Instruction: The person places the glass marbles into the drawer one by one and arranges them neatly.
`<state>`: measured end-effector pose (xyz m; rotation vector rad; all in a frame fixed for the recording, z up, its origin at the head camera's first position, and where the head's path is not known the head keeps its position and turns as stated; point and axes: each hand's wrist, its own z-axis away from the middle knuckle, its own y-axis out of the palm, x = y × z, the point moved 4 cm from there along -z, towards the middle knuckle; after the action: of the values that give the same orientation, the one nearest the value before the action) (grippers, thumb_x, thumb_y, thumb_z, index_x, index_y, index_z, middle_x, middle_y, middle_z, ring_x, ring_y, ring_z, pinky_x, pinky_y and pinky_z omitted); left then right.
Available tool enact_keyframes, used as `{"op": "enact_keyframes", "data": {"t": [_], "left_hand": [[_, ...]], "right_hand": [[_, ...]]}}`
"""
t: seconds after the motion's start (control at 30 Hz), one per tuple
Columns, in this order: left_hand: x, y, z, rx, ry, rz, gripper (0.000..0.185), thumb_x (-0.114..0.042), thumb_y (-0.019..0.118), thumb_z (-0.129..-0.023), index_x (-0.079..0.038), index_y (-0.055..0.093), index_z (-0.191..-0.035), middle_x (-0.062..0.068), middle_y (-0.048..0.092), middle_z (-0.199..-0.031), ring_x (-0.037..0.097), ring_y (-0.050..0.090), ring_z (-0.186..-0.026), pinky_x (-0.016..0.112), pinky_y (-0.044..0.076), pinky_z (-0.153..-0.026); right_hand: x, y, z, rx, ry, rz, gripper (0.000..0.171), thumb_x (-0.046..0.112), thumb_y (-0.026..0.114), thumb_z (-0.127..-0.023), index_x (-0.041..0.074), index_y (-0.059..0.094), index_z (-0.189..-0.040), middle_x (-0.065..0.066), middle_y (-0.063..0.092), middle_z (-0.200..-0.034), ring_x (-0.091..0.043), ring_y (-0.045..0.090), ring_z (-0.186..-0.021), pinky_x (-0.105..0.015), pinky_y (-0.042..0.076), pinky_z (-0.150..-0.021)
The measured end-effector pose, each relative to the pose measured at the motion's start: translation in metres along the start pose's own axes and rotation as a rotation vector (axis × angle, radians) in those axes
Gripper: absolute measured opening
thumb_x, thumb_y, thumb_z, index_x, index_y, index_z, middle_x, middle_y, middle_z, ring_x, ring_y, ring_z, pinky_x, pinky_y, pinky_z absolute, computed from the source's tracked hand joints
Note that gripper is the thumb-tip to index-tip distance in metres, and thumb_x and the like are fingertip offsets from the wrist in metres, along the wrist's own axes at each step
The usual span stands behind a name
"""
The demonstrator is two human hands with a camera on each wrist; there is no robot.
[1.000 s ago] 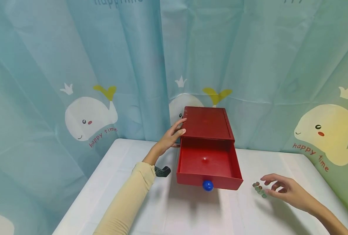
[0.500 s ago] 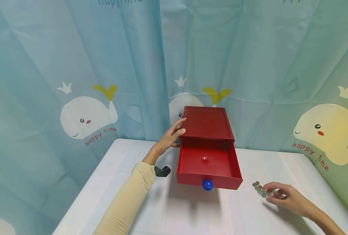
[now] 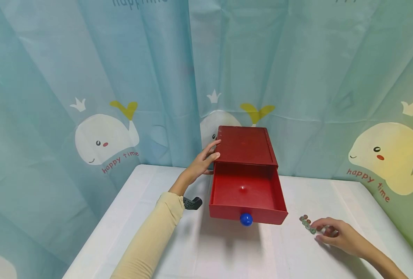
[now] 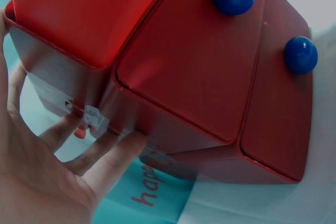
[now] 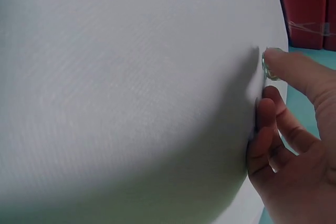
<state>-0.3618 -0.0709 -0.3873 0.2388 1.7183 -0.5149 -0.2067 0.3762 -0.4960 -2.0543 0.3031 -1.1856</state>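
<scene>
A red drawer cabinet stands on the white table, its top drawer pulled out; a small light spot shows on the bare drawer floor. My left hand lies against the cabinet's left side, fingers spread and nearly straight along the wall in the left wrist view. To the right of the cabinet is a small cluster of green and brown glass beads. My right hand is low at that cluster, fingers bent, thumb and forefinger apart. In the right wrist view a fingertip overlaps one clear greenish bead.
Two lower drawers with blue knobs are pushed in below the top one. Another blue knob sticks out from the pulled-out drawer. A blue curtain with whale prints hangs behind the table. A dark strap circles my left wrist.
My right hand has come down to the table at the right edge of the bead cluster, its fingertips closer together. The left hand, cabinet and drawer have stayed put.
</scene>
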Motion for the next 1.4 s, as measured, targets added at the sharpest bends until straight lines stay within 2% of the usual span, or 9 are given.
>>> {"op": "enact_keyframes", "data": {"t": [0.33,1.07,1.4], "left_hand": [[0.0004,-0.0002,-0.0001,-0.010,-0.004,-0.005,0.062,-0.041,0.051,-0.102,-0.042,0.030,-0.160,0.007,0.033,-0.163,0.034,0.043,-0.141,0.059,0.053,-0.097],[0.0035,-0.0003,0.0013,-0.006,-0.010,0.002,0.062,-0.042,0.052,-0.101,-0.045,0.030,-0.159,0.006,0.034,-0.161,0.032,0.044,-0.140,0.059,0.053,-0.097],[0.0019,0.0003,0.0015,-0.003,-0.015,0.007,0.060,-0.041,0.052,-0.103,-0.046,0.030,-0.159,0.005,0.032,-0.163,0.030,0.043,-0.141,0.059,0.052,-0.098]], "right_hand": [[0.0011,0.0025,-0.0011,-0.053,0.017,0.068,0.032,-0.007,0.081,-0.080,0.016,0.074,-0.100,0.008,0.065,-0.087,-0.003,0.054,-0.069,-0.021,0.045,-0.052],[-0.0012,0.0051,-0.0002,-0.036,0.089,0.076,0.024,-0.002,0.079,-0.084,0.016,0.074,-0.098,0.010,0.064,-0.088,-0.002,0.052,-0.067,-0.022,0.045,-0.052],[0.0002,0.0047,-0.0005,-0.043,0.064,0.082,0.024,-0.003,0.079,-0.084,0.016,0.074,-0.098,0.008,0.064,-0.085,-0.002,0.052,-0.067,-0.022,0.043,-0.053]]}}
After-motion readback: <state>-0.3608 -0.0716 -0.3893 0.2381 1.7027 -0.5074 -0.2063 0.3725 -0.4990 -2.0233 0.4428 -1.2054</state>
